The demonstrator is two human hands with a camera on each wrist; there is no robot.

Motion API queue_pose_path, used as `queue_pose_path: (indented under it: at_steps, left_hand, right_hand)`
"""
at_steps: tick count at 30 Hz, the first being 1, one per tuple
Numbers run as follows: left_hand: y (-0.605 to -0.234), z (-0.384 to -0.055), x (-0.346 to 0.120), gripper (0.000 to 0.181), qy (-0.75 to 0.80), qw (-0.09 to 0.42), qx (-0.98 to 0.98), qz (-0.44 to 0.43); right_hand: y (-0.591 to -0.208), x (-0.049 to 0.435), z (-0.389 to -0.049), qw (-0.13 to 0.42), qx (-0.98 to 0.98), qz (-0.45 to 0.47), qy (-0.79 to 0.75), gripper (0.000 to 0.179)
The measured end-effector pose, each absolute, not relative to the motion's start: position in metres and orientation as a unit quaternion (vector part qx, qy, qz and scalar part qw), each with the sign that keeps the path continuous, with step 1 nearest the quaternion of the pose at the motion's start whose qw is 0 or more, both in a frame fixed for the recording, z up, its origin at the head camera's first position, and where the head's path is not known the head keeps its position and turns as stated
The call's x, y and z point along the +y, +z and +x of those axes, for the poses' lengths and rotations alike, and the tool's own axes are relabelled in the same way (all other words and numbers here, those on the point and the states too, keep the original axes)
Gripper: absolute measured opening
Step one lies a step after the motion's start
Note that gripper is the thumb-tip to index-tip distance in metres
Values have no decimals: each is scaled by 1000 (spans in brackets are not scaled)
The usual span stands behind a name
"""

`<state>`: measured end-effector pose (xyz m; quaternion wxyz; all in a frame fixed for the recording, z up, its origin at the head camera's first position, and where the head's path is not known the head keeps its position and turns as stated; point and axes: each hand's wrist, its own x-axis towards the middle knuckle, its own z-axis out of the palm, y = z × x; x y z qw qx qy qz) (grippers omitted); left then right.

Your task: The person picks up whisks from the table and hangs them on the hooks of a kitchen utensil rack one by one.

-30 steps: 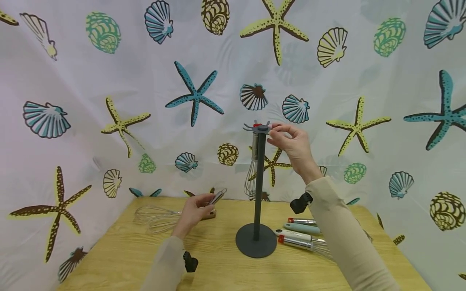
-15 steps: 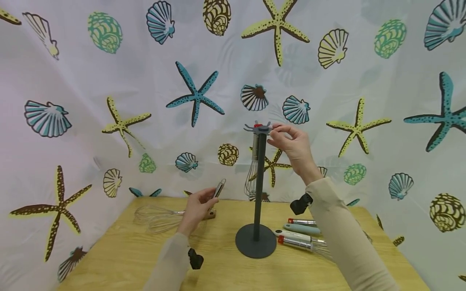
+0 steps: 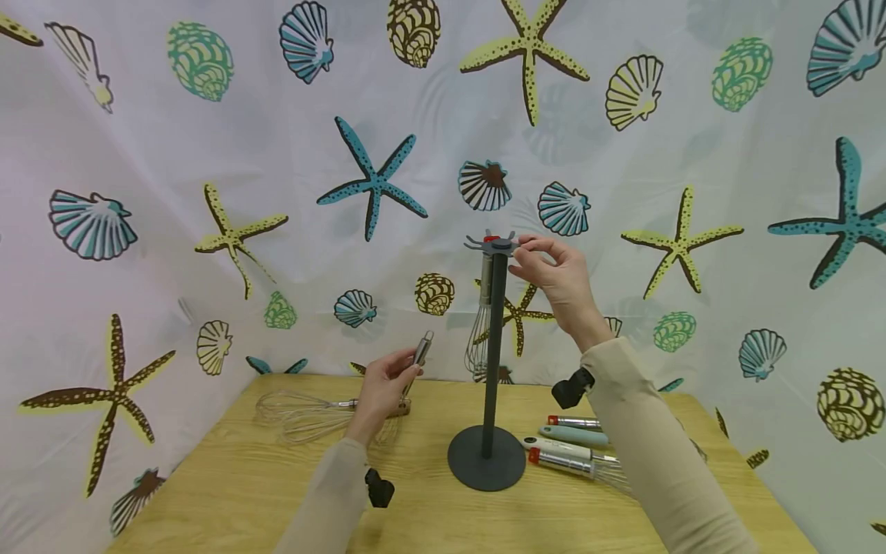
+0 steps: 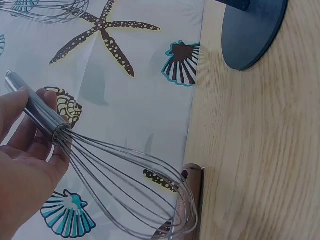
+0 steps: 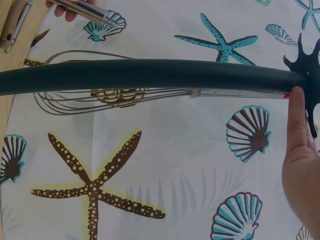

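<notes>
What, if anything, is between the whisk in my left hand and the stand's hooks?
Nothing visible blocks the held whisk from the left-side hooks. The hanging whisk is nearby, behind the pole and slightly left; your right hand is on the opposite side.

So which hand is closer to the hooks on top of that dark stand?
The right hand: it is right up at the hooks, pinching their edge. The left hand is lower and off to the left, holding a whisk.

Wooden table (image 3: 429,519) beneath dark stand (image 3: 493,354), whisks (image 3: 344,404) at left, utensils (image 3: 574,435) at right.
</notes>
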<state>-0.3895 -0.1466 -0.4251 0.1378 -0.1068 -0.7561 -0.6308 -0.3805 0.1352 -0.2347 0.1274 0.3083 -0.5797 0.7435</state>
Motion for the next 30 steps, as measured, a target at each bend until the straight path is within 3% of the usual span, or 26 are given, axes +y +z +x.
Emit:
queue_pose_path:
  at_steps: [15,30]
  left_hand:
    - [-417,-389,-141,52,-622,93,-759,-167]
    - [-393,-386,-139,48,-624,148,-748,-169]
  right_hand:
    - [-236,135,-380,130,-582,309,741,5]
    - [-235,136,-381,131,-583,309,740,5]
